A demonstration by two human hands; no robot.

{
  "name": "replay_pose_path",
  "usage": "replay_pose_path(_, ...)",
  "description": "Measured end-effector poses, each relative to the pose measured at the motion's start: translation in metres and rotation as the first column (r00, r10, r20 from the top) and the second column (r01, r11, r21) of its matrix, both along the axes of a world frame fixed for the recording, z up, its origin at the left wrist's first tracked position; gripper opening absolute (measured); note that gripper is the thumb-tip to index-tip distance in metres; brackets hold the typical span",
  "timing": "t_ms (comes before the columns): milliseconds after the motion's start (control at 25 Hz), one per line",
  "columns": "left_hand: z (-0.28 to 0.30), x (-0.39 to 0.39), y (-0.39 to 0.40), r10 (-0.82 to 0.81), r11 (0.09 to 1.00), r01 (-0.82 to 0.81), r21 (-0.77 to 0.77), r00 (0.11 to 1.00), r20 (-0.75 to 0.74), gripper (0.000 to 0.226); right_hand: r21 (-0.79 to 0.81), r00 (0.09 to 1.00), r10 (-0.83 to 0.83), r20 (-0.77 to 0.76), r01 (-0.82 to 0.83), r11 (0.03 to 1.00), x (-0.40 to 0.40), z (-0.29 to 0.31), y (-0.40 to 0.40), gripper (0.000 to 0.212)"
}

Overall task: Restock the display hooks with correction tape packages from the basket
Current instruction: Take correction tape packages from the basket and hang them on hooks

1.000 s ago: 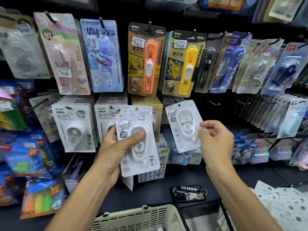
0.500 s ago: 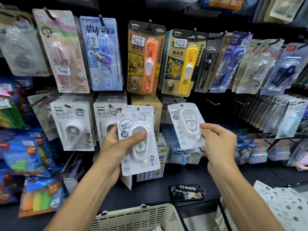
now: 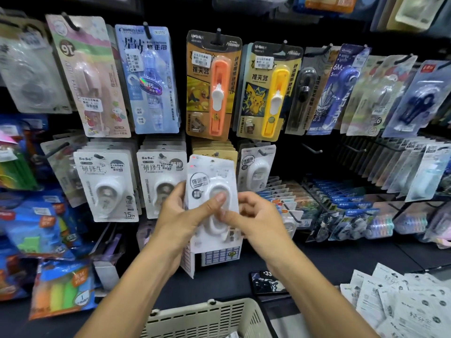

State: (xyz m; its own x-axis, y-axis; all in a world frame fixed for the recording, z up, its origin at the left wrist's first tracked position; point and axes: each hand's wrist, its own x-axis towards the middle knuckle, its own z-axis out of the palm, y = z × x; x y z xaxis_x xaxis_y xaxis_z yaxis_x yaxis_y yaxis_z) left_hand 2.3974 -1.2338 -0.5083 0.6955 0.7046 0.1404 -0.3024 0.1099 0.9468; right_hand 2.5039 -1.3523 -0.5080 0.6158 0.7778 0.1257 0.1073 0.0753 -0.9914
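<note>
Having hung one white package on the hook (image 3: 262,152), reaching right hand (image 3: 253,217) back, fingers curling at the correction tape stack (image 3: 211,191) gripped in left hand (image 3: 181,215), above the basket (image 3: 207,315).

backdrop: dark display wall (image 3: 341,167) behind the grips, rows of metal hooks | shelf: dark ledge (image 3: 366,252) below and right of the grips | light: bright from overhead, glare on plastic, upper edge in shadow
</note>
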Motion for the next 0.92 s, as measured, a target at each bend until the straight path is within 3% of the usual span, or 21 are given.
replay_pose_path(120, 0.002, -0.004, 0.006, -0.021, 0.997, 0.026, -0.068, 0.997, 0.073, 0.057, 0.139, 0.972, -0.075, -0.223, 0.108, 0.984, 0.020, 0.006, -0.005, 0.043)
replay_pose_path(280, 0.004, -0.006, 0.014, 0.053, 0.997, -0.050, -0.061, 0.998, 0.044, 0.045, 0.063, 0.927, -0.347, -0.139, 0.358, 0.931, 0.050, 0.008, -0.019, 0.016)
replay_pose_path(440, 0.005, -0.006, 0.011, 0.070, 0.996, -0.067, -0.061, 0.997, 0.046, 0.043, 0.057, 0.855, -0.513, -0.079, 0.517, 0.854, 0.063, 0.008, -0.027, 0.018)
replay_pose_path(600, 0.006, -0.006, 0.007, 0.069, 0.995, -0.066, -0.070, 0.997, 0.037, 0.040, 0.064, 0.866, -0.500, -0.019, 0.500, 0.864, 0.062, 0.008, -0.022, 0.022)
replay_pose_path(720, 0.007, -0.007, 0.007, 0.091, 0.993, -0.088, -0.076, 0.996, 0.026, 0.043, -0.043, 0.859, -0.494, -0.136, 0.493, 0.869, 0.063, 0.005, -0.022, 0.042)
replay_pose_path(800, 0.007, -0.007, 0.010, 0.094, 0.991, -0.088, -0.103, 0.995, 0.046, 0.040, -0.101, 0.864, -0.485, -0.133, 0.475, 0.874, 0.060, 0.003, -0.022, 0.042)
replay_pose_path(840, 0.006, -0.005, 0.010, 0.082, 0.990, -0.075, -0.120, 0.995, 0.057, 0.037, -0.084, 0.887, -0.455, -0.081, 0.449, 0.890, 0.056, 0.003, -0.020, 0.036)
replay_pose_path(920, 0.006, 0.005, 0.004, 0.034, 0.995, -0.031, -0.096, 0.999, 0.031, 0.034, 0.032, 0.970, -0.230, -0.081, 0.234, 0.972, 0.040, 0.002, -0.012, 0.033)
